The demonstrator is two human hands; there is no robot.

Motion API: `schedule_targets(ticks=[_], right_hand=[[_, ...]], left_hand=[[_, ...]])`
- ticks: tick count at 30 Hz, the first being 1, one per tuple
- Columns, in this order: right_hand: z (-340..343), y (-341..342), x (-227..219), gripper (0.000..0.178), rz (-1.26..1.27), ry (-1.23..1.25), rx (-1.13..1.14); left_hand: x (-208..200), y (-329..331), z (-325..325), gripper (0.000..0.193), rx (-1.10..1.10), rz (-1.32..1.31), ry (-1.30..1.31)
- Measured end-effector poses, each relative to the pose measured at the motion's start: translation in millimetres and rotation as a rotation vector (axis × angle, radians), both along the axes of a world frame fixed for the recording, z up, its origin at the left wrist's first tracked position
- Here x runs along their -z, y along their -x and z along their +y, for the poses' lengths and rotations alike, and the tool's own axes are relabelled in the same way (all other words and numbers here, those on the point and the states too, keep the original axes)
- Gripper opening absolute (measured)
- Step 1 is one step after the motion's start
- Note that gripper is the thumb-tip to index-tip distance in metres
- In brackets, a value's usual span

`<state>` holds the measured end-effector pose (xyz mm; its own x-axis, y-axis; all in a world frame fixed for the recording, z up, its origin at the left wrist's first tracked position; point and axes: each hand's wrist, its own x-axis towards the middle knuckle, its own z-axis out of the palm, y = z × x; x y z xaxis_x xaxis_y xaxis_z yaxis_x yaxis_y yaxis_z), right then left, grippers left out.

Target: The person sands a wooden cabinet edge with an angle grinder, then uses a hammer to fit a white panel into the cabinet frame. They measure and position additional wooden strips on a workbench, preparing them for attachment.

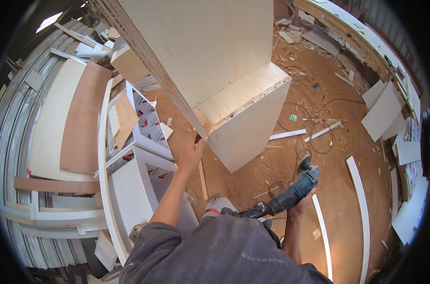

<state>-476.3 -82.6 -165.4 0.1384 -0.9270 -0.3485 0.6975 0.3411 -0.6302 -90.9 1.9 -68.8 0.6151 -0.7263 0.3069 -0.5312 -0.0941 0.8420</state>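
A tall pale plywood piece [205, 42] stands before me, with a box-like step [248, 125] at its lower end; its left edge shows rough layers. My left hand [192, 152] grips the lower corner of that edge, thumb on the near side and some fingers hidden. Low on the right, my right hand [303, 203] is wrapped round the body of a teal and black angle grinder [293, 191]. The grinder's round dark disc [304, 164] points away from me, apart from the plywood. A cable trails on the floor beyond it.
White cabinet boxes [134, 180] and a curved strip [106, 165] stand close at my left, beside stacked panels [85, 118]. Long white strips [359, 208] lie at right on the brown, dusty floor [338, 175]. A workbench [361, 33] and leaning boards [384, 109] line the right side.
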Motion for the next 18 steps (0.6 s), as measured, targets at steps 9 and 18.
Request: schedule_targets(ticks=[9, 18], right_hand=[[-59, 11, 0, 0.058, -0.064, -0.009, -0.014], [-62, -6, -30, 0.061, -0.110, 0.076, -0.015]], left_hand=[[-28, 16, 12, 0.053, -0.027, 0.024, -0.260], [-94, -13, 46, 0.041, -0.182, 0.005, 0.089]])
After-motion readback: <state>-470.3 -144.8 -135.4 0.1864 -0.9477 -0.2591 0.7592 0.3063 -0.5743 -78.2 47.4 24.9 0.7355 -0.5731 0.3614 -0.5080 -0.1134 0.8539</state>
